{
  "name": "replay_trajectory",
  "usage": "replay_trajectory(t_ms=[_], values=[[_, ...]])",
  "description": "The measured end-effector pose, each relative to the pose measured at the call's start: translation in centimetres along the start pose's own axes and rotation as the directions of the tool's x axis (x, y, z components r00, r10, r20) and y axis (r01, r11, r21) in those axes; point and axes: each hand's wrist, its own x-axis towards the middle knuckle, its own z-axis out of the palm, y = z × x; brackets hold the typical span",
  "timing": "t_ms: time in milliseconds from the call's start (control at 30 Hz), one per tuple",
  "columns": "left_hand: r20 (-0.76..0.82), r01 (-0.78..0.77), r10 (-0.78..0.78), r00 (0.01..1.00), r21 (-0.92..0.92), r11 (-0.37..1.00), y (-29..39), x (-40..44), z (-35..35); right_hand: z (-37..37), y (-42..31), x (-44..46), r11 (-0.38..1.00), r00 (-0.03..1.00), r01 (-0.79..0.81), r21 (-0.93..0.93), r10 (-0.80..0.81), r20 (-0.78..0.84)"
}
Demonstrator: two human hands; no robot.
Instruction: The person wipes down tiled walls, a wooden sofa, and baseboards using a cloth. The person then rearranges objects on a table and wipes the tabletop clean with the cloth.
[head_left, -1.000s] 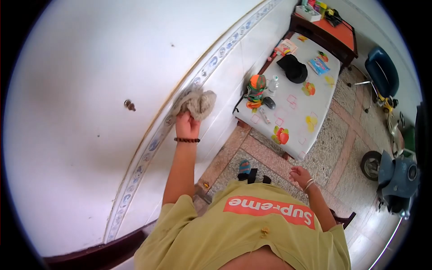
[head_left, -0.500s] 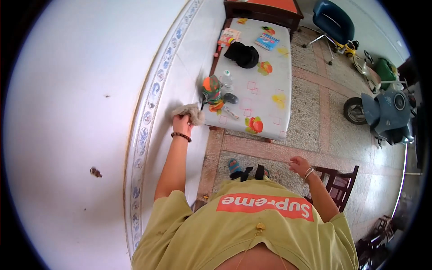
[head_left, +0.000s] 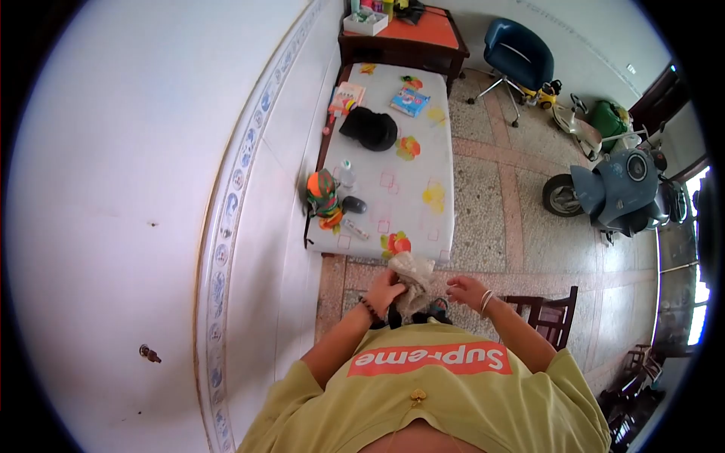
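Note:
My left hand, wearing a dark bead bracelet, is closed on a crumpled beige-grey rag. The rag hangs in front of my body, beyond the near edge of the low table with its flowered cover. To the right of the rag is my right hand, apart from it, fingers loosely bent and holding nothing. On the table's near left corner stand a camouflage-patterned item, a clear bottle, a dark computer mouse and a small pale tube-like item.
White tiled wall runs along my left. Farther up the table lie a black cap and a blue book. A wooden chair stands close on my right, a scooter beyond it, and a blue swivel chair at the back.
My left hand has brought the rag away from the wall, rightward and down to the front of my body. My right hand has come slightly left, nearer the rag. The view has shifted.

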Motion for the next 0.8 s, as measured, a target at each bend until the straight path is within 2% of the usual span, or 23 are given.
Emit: replay_trajectory(t_ms=[33,67,133,200,267,333,367,433,500,533,567,633,667,700,767,800], values=[[0.003,0.021,-0.021,1.0,-0.284,0.959,-0.1,0.4,0.3,-0.7,-0.1,0.2,0.999,1.0,0.001,-0.046,-0.001,0.006],[-0.049,0.088,-0.114,0.992,-0.371,0.924,1.0,0.2,0.6,-1.6,-0.1,0.3,0.999,1.0,0.017,-0.049,-0.017,0.0],[-0.105,0.043,-0.092,0.99,-0.396,0.917,1.4,0.4,0.1,-3.7,0.4,0.6,0.998,1.0,-0.018,0.066,0.016,0.024],[-0.167,-0.003,-0.074,0.983,-0.42,0.908,1.4,0.7,-0.2,-6.5,1.7,1.4,0.999,1.0,-0.027,0.038,0.027,0.003],[-0.311,-0.148,0.008,0.95,-0.43,0.89,0.6,1.5,-0.2,-9.8,3.6,2.0,0.999,0.999,-0.042,0.01,0.043,-0.013],[-0.355,-0.181,-0.001,0.935,-0.478,0.86,-0.5,2.8,0.4,-13.9,5.2,2.5,0.986,0.993,-0.109,0.124,0.114,-0.034],[-0.389,-0.201,-0.024,0.921,-0.526,0.826,-1.1,3.5,0.9,-15.7,5.7,2.3,0.988,0.995,-0.097,0.121,0.101,-0.029],[-0.378,-0.245,0.05,0.925,-0.489,0.837,-2.9,5.3,2.4,-19.4,6.8,1.7,0.969,0.985,-0.116,0.219,0.14,-0.098],[-0.377,-0.274,0.127,0.918,-0.368,0.889,-4.4,7.5,4.2,-22.9,9.1,2.0,0.968,0.99,-0.092,0.235,0.114,-0.081],[-0.377,-0.27,0.045,0.925,-0.569,0.777,-3.2,8.4,6.8,-24.4,9.6,1.6,0.952,0.982,-0.109,0.286,0.149,-0.12],[-0.381,-0.277,0.05,0.923,-0.569,0.774,-2.7,9.6,8.4,-26.1,10.0,1.2,0.935,0.969,-0.128,0.33,0.189,-0.161],[-0.374,-0.266,0.073,0.925,-0.496,0.827,-2.9,11.7,11.7,-29.1,11.4,0.4,0.922,0.967,-0.146,0.358,0.209,-0.145],[-0.164,-0.255,0.337,0.927,0.383,0.888,-2.8,12.2,12.4,-30.3,12.2,0.0,0.926,0.971,-0.121,0.358,0.186,-0.152],[-0.17,-0.253,0.333,0.928,0.371,0.894,-2.7,12.9,13.4,-31.5,12.7,-0.4,0.929,0.974,-0.092,0.359,0.158,-0.161],[-0.044,-0.242,0.377,0.925,0.697,0.675,0.8,13.9,16.9,-33.0,13.1,-1.0,0.916,0.968,-0.071,0.394,0.158,-0.194],[-0.053,-0.268,0.343,0.938,0.515,0.814,-1.6,15.7,16.0,-33.6,13.3,-1.1,0.9,0.963,-0.041,0.435,0.152,-0.224]])
